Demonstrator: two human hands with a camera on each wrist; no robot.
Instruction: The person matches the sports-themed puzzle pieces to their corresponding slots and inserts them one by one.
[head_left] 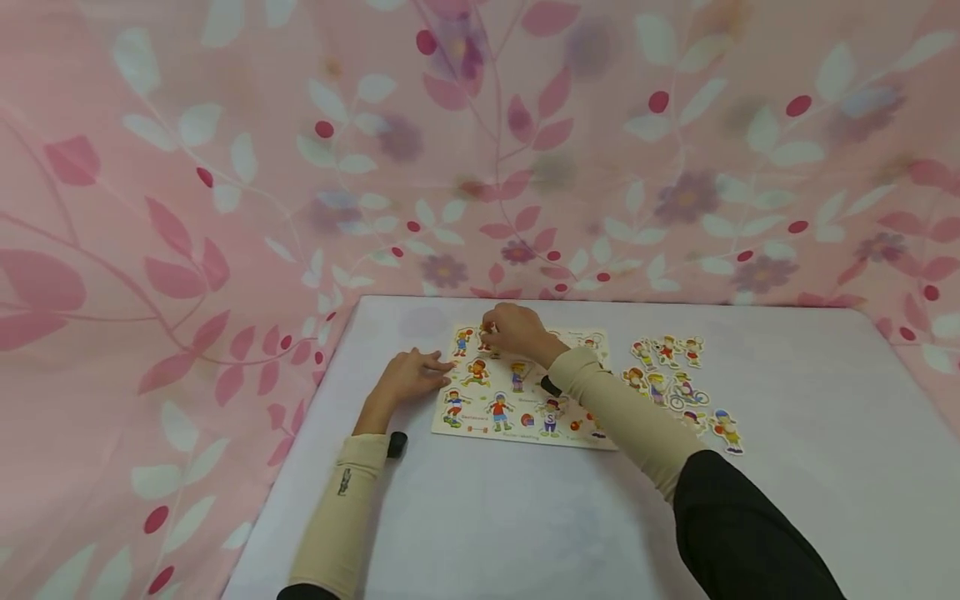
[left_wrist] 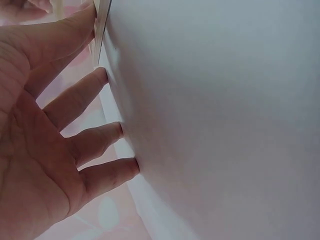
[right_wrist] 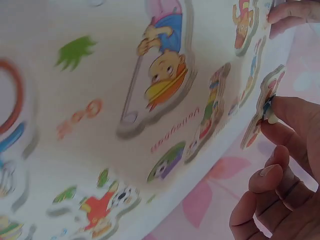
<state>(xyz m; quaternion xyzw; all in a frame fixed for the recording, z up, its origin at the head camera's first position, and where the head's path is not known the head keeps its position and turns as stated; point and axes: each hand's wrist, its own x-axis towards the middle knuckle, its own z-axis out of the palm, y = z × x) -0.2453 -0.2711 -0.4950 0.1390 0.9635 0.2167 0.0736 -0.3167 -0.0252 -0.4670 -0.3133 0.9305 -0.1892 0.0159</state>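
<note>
A picture puzzle board (head_left: 495, 375) with cartoon children playing sports lies on the white table. My right hand (head_left: 521, 333) is over its upper left part. In the right wrist view, its thumb and finger pinch a small figure-shaped puzzle piece (right_wrist: 270, 95), tilted on edge close to the board; the other fingers curl loosely. My left hand (head_left: 408, 375) is at the board's left edge. The left wrist view shows its fingers (left_wrist: 95, 140) spread and fairly straight, tips on the table, with the thumb against the board's side (left_wrist: 101, 30). A golfer figure (right_wrist: 167, 70) sits on the board.
Right of the board lie several loose figure pieces, among them a cyclist (head_left: 686, 392) and a ball-carrying child (head_left: 726, 432). Behind the white table (head_left: 495, 517) hangs a pink floral cloth (head_left: 480, 167). The right forearm (head_left: 630, 417) crosses the board's right side.
</note>
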